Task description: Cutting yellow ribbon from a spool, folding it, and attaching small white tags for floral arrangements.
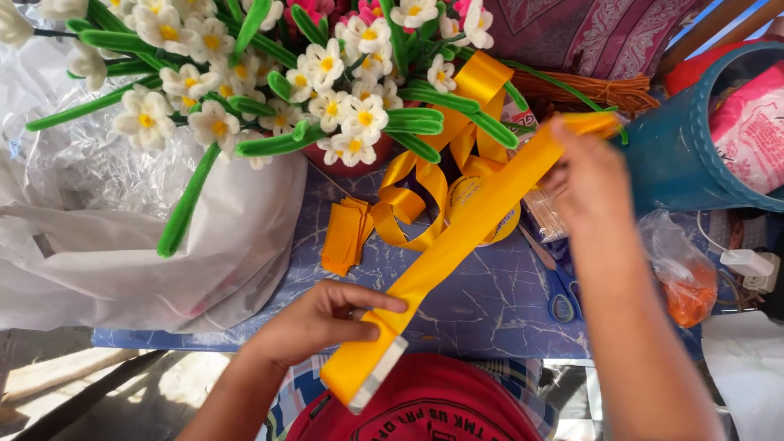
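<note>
head view: left hand (322,318) and right hand (590,175) fingers pinch yellow ribbon (469,224) taut.

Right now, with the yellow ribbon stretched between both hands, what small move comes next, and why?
Probably slide the right hand further along the yellow satin ribbon: the left hand pins it against a flat white strip, and loose loops remain by the roll.

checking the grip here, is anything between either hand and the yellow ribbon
Nothing visible. The left hand presses its fingers directly on the yellow ribbon near its lower end, and the right hand grips the upper end directly. The scissors lie on the table, off to the side.
</note>
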